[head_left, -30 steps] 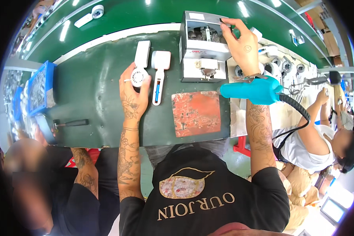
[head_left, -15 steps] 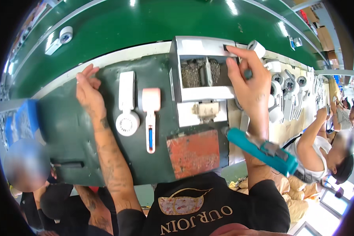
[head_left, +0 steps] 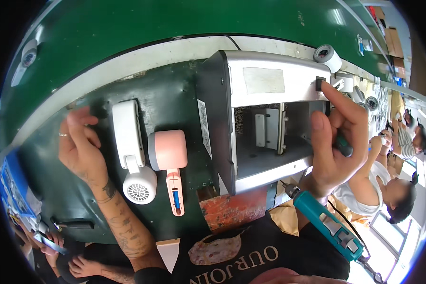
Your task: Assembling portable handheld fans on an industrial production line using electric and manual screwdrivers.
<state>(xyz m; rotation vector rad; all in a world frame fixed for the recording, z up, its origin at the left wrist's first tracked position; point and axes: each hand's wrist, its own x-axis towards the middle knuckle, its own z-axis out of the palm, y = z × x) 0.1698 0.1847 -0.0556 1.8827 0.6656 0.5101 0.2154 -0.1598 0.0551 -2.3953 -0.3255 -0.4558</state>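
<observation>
My left hand (head_left: 83, 146), slightly blurred, is held with its fingers loosely apart above the dark green mat (head_left: 94, 208), empty. Beside it lies a white handheld fan (head_left: 128, 137), its round grille nearest me. Next to that is a pink handheld fan (head_left: 168, 150); its opened handle bares a blue battery. On the right stands a silver and grey screw feeder box (head_left: 274, 90) with an open window; screws show dimly inside. My right hand (head_left: 343, 142) has its index finger on the box's black switch (head_left: 320, 84); its other fingers curl round a dark green piece, mostly hidden.
A teal electric screwdriver (head_left: 324, 225) hangs by my right wrist on its cable. A worn red block (head_left: 234, 208) sits in front of the feeder. More white fans (head_left: 329, 57) lie at right. Co-workers sit on both sides; a blue bin (head_left: 16, 184) stands far left.
The view has moved closer, and the feeder looks larger and more turned. My right index finger has come onto its switch. Fewer screws show in the window.
</observation>
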